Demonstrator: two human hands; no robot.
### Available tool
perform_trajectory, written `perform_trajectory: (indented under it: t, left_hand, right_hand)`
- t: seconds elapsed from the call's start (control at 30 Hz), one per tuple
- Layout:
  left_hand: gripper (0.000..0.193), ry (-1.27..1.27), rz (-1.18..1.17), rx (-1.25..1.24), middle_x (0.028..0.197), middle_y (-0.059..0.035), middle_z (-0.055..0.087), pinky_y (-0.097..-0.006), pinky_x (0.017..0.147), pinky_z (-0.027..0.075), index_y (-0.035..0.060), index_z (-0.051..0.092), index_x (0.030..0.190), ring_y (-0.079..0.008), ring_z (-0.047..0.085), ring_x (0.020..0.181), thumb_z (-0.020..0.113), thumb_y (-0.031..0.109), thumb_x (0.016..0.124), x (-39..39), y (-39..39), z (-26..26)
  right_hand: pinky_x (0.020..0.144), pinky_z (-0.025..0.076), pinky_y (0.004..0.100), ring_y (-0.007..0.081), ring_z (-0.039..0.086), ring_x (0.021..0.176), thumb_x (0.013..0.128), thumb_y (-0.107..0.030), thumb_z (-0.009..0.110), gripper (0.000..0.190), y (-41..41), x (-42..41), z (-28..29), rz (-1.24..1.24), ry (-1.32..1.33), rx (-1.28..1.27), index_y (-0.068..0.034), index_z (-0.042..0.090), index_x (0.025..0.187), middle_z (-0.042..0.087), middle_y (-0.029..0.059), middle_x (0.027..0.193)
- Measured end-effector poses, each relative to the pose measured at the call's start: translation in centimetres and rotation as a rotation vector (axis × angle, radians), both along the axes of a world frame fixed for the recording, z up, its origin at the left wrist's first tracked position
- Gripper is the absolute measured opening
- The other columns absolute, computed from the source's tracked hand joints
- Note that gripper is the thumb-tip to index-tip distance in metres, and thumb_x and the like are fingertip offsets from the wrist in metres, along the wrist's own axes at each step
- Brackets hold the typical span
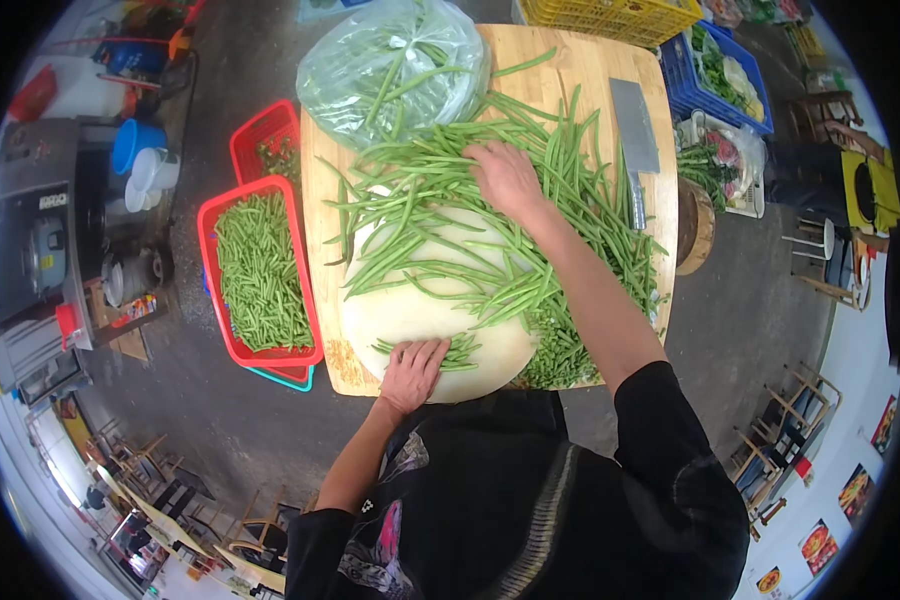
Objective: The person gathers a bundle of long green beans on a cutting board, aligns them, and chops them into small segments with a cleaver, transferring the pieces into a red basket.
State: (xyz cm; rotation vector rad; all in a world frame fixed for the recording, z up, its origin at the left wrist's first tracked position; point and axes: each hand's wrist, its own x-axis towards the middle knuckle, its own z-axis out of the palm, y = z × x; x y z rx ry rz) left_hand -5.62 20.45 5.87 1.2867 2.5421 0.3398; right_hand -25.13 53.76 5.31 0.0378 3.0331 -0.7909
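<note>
My left hand (414,373) rests over a small bunch of green beans (461,352) near the front of a pale round cutting board (487,373), its fingers curled on them. Farther back, my right hand (504,176) lies on a large heap of long green beans (427,176); its fingertips are among the beans, and whether they grip any is unclear. A cleaver (635,127) lies at the right side of the wooden table (570,49), its handle towards me. Small bean trimmings (559,356) are piled right of the board.
A red plastic basket (204,225) of cut beans stands left of the table, another red basket (238,146) behind it. A clear plastic bag (330,75) of beans sits at the back left. Yellow (607,22) and blue crates (675,75) stand beyond. A person (855,184) is at far right.
</note>
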Motion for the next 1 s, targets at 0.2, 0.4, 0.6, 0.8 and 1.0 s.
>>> perform_trajectory:
  t: [0.2, 0.4, 0.6, 0.8, 1.0]
  left_hand:
    - [0.062, 0.036, -0.048, -0.003, 0.134, -0.0041, 0.056, -0.0418, 0.108, 0.038, 0.0107, 0.049, 0.148, -0.0199, 0.052, 0.122, 0.063, 0.022, 0.089, -0.3, -0.3, -0.2]
    - [0.065, 0.009, -0.06, -0.013, 0.136, -0.0049, 0.054, -0.0429, 0.11, 0.036, 0.0108, 0.046, 0.151, -0.0211, 0.05, 0.124, 0.063, 0.023, 0.089, -0.4, 0.1, 0.1]
    - [0.069, -0.025, -0.037, -0.012, 0.137, -0.0068, 0.052, -0.0445, 0.111, 0.034, 0.0101, 0.043, 0.152, -0.024, 0.048, 0.125, 0.066, 0.025, 0.089, -0.3, 0.4, 0.4]
    - [0.074, -0.06, -0.033, 0.023, 0.135, -0.0114, 0.052, -0.0463, 0.109, 0.035, 0.0059, 0.041, 0.151, -0.029, 0.048, 0.123, 0.07, 0.027, 0.086, -0.4, 0.3, 0.5]
    - [0.076, -0.244, 0.022, 0.056, 0.132, -0.018, 0.053, -0.0471, 0.107, 0.037, 0.0027, 0.04, 0.151, -0.0344, 0.05, 0.122, 0.071, 0.035, 0.089, -1.2, 0.4, 1.9]
  right_hand:
    - [0.096, 0.046, 0.0455, 0.033, 0.057, 0.109, 0.094, -0.016, 0.061, 0.02, -0.4, 2.5, 0.3, 0.202, -0.038, 0.063, -0.007, 0.06, 0.111, 0.06, 0.0136, 0.113]
    - [0.094, 0.048, 0.0412, 0.0308, 0.055, 0.105, 0.093, -0.015, 0.06, 0.016, 0.3, 6.2, 1.5, 0.301, -0.005, 0.099, -0.006, 0.059, 0.107, 0.058, 0.0108, 0.11]
    - [0.094, 0.049, 0.0405, 0.0294, 0.054, 0.106, 0.092, -0.012, 0.06, 0.017, 1.1, 9.7, 2.4, 0.303, 0.046, 0.046, -0.007, 0.062, 0.108, 0.058, 0.0096, 0.109]
    - [0.095, 0.048, 0.0417, 0.0309, 0.055, 0.109, 0.092, -0.01, 0.064, 0.018, -0.7, 12.8, 4.9, 0.248, 0.134, -0.089, -0.005, 0.064, 0.109, 0.059, 0.009, 0.112]
    - [0.089, 0.049, 0.0345, 0.0132, 0.059, 0.099, 0.105, -0.018, 0.058, 0.02, -4.5, 17.1, 8.3, -0.552, 0.147, -1.003, -0.003, 0.062, 0.117, 0.064, 0.0055, 0.112]
